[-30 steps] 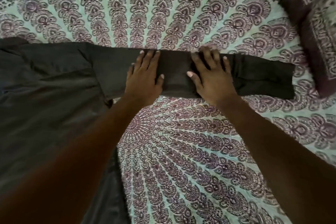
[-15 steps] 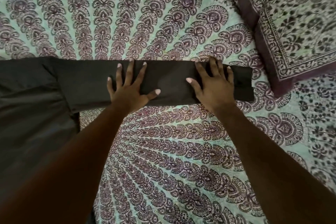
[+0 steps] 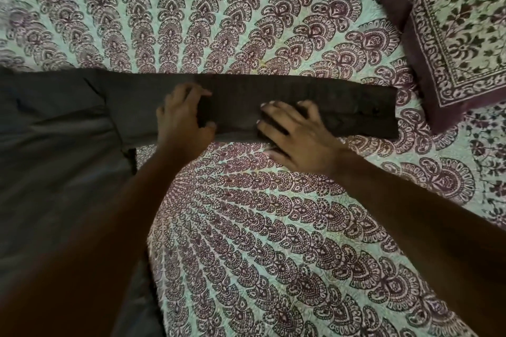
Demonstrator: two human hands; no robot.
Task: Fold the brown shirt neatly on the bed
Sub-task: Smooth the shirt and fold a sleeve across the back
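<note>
The brown shirt [image 3: 54,161] lies flat on the bed at the left, and its long sleeve [image 3: 353,112] stretches right across the patterned bedspread [image 3: 273,241]. My left hand [image 3: 182,117] is on the sleeve near its middle, fingers curled over the far side and thumb at the near side, gripping the cloth. My right hand [image 3: 298,134] is further right on the sleeve, with bent fingers on top and the thumb at the near edge, gripping it. Both hands are blurred.
A patterned pillow [image 3: 460,35] with a dark maroon border lies at the upper right, just beyond the sleeve's cuff end. The bedspread runs on in front of and behind the sleeve.
Both hands lay flat with straight fingers on the sleeve before. Now their fingers are curled round it. My right hand has shifted left, away from the cuff.
</note>
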